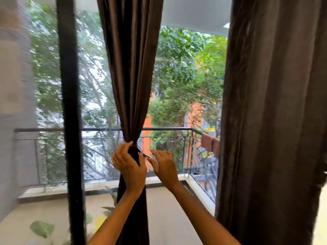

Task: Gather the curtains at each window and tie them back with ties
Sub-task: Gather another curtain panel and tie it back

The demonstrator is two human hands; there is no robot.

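A dark brown curtain (131, 68) hangs in the middle of the window, gathered tight into a narrow waist at rail height. A dark tie (135, 147) wraps that waist. My left hand (128, 165) grips the gathered curtain at the tie, fingers curled round its left side and thumb on its right. My right hand (163, 165) is just right of the waist; its thumb and fingers pinch a short dark end of the tie (146, 155). A second brown curtain (272, 112) hangs loose and ungathered at the right.
A black window frame post (69, 112) stands left of the gathered curtain. Beyond the glass lie a balcony floor (168, 218) and a metal railing (177, 129) with a reddish cloth (210, 145) draped on it. Trees fill the background.
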